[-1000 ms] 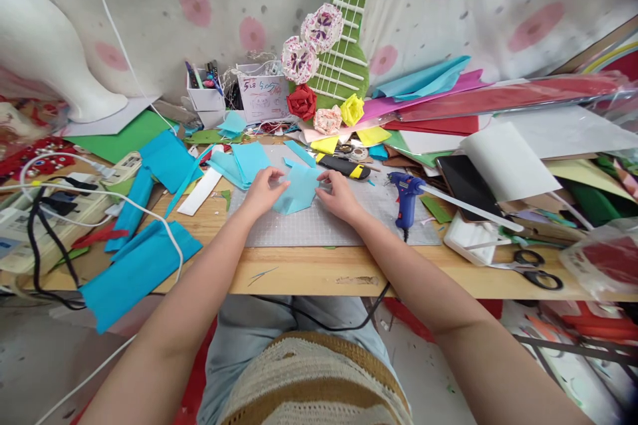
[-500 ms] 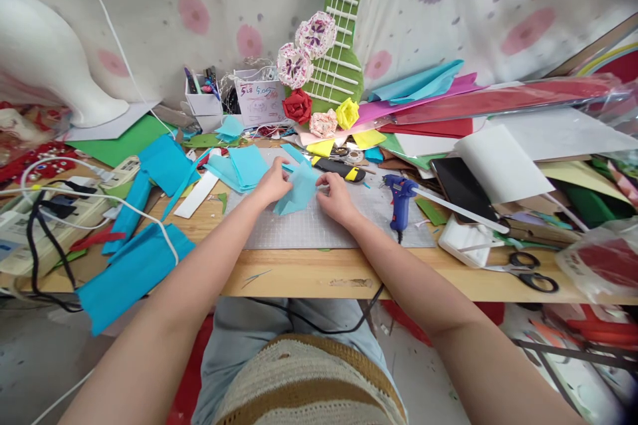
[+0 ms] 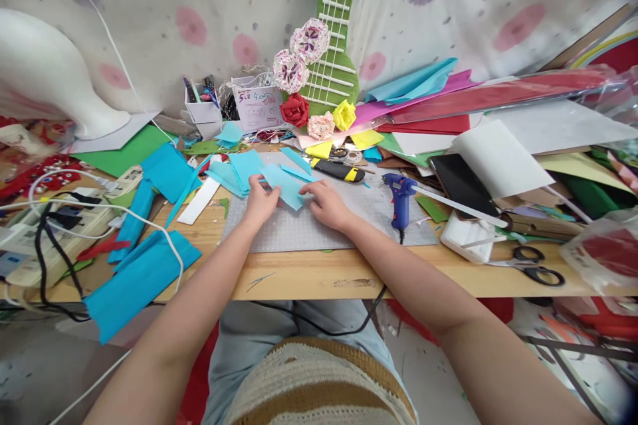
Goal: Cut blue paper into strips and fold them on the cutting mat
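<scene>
A small piece of light blue crepe paper (image 3: 285,186) lies nearly flat, low over the grey cutting mat (image 3: 272,239), between my two hands. My left hand (image 3: 261,203) has its thumb and fingers closed at the paper's left edge. At the opposite edge, the curled fingers of my right hand (image 3: 327,204) grip the right corner. Just behind are narrow light blue strips (image 3: 296,159) and a stack of light blue paper pieces (image 3: 245,167). A black and yellow utility knife (image 3: 337,170) rests beyond my right hand.
A blue glue gun (image 3: 400,200) with a long glue stick lies on the right, near scissors (image 3: 535,265) and a black phone (image 3: 466,187). Darker blue paper (image 3: 142,282) and power strips (image 3: 60,242) with cables crowd the left. A green paper guitar (image 3: 331,70) stands behind.
The light blue paper has gone from tilted upright to nearly flat and shifted slightly left. My left hand has moved left and down, and my right hand has opened its grip a little.
</scene>
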Available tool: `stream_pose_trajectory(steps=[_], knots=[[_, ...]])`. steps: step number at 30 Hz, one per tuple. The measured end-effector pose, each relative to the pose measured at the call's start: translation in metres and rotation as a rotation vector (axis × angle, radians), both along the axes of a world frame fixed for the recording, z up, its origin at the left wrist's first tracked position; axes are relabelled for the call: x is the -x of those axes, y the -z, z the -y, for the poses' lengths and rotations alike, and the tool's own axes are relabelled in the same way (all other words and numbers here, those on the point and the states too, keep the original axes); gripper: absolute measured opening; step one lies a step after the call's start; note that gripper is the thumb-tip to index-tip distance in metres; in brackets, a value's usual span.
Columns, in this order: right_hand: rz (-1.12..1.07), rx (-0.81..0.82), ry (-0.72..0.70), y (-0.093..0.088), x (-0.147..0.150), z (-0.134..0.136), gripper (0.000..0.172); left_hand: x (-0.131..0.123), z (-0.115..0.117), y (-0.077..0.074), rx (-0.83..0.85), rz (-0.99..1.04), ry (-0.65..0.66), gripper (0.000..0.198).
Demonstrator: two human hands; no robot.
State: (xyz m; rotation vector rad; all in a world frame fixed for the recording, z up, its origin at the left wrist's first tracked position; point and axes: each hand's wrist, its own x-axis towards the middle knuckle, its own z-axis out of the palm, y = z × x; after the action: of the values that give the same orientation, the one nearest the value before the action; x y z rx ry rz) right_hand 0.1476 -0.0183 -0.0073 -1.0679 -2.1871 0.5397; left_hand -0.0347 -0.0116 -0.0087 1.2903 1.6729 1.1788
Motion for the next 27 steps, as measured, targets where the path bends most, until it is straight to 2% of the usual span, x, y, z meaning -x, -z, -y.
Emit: stream_pose_trajectory(steps=[4, 7, 9, 12, 15, 20, 27], knots=[[0.015, 0.082, -0.036, 0.004, 0.004, -0.001, 0.052, 0.016, 0.014, -0.009, -0.22, -0.433, 0.059, 0.057], [0.013, 0.107, -0.03, 0.006, 0.003, -0.002, 0.052, 0.017, 0.024, -0.015, -0.296, -0.7, 0.238, 0.058], [-0.003, 0.116, -0.032, 0.007, 0.002, -0.003, 0.053, 0.013, 0.028, -0.018, -0.291, -0.782, 0.343, 0.052], [-0.03, 0.118, -0.041, 0.009, 0.001, -0.005, 0.052, 0.006, 0.03, -0.018, -0.292, -0.821, 0.451, 0.034], [-0.036, 0.12, -0.044, 0.011, 0.001, -0.006, 0.049, 0.002, 0.029, -0.015, -0.263, -0.834, 0.467, 0.012], [-0.03, 0.119, -0.036, 0.011, 0.002, -0.006, 0.048, 0.004, 0.024, -0.008, -0.188, -0.816, 0.428, 0.014], [-0.014, 0.112, -0.036, 0.01, 0.002, -0.006, 0.039, 0.001, 0.016, -0.003, -0.176, -0.832, 0.337, 0.016]])
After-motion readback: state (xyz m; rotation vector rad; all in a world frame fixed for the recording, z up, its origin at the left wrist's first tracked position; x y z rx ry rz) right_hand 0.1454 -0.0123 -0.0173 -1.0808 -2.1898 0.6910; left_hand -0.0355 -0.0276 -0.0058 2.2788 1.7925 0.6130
